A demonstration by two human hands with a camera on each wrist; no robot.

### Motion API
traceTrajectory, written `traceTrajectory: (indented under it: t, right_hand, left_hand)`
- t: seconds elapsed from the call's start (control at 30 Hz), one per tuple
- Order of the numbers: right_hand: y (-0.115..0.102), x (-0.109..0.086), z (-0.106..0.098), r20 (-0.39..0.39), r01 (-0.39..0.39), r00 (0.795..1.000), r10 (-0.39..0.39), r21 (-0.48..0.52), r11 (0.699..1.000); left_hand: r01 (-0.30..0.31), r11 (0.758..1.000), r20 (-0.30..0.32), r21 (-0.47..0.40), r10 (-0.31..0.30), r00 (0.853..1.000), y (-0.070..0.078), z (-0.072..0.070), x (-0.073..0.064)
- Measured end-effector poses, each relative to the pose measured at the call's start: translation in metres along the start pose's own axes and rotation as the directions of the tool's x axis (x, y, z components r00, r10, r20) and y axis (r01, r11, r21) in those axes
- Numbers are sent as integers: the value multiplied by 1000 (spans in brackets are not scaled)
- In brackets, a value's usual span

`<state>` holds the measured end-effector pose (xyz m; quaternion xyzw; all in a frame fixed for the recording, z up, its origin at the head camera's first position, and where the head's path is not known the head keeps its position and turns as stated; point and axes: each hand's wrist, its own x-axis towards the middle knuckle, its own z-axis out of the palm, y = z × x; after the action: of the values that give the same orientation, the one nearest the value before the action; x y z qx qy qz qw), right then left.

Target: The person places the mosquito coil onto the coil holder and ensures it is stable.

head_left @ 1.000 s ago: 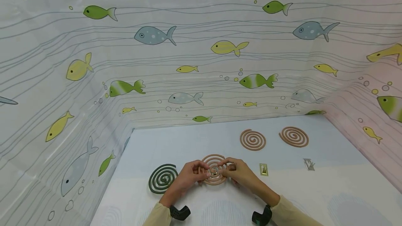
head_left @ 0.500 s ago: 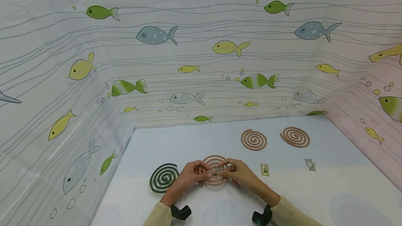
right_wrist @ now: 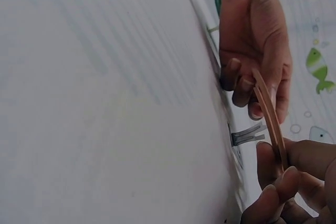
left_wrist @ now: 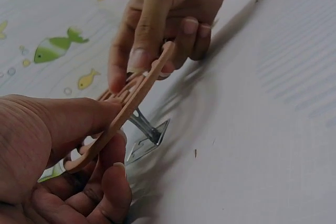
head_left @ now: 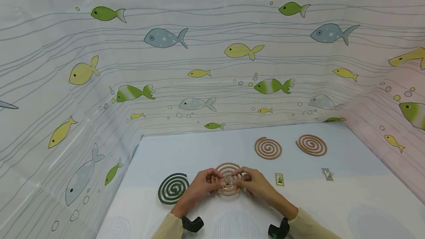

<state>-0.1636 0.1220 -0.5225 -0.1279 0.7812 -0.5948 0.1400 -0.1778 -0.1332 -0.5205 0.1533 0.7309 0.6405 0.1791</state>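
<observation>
A thin brown mosquito coil [head_left: 228, 194] is held level just over the table by both hands. My left hand [head_left: 201, 185] pinches its left side between thumb and fingers, as the left wrist view shows up close. On the opposite side, my right hand [head_left: 255, 183] pinches the coil [right_wrist: 273, 124] the same way. Beneath the coil's middle stands a small metal coil stand [left_wrist: 144, 124], its flat base on the table and its forked prong [right_wrist: 248, 135] pointing up at the coil. The prong's tip comes close to the coil's underside.
A dark green mosquito coil [head_left: 173, 189] lies left, beside my left forearm. Two more brown coils, one nearer [head_left: 268, 148] and one farther right [head_left: 311, 145], lie at the back. A gold-coloured metal plate [head_left: 279, 179] and a silver stand [head_left: 327, 174] lie to the right.
Both hands keep their pinch on the brown coil, which shifts only very slightly over the stand. The other coils and metal pieces stay where they were.
</observation>
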Motion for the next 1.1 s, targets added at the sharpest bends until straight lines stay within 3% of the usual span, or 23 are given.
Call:
traceTrajectory:
  t: [1.1]
  right_hand:
    - [-2, -1, 6, 0, 5, 1000, -5, -30, 1000]
  left_hand:
    - [-12, 1000, -26, 20, 13, 1000, -2, -1, -7]
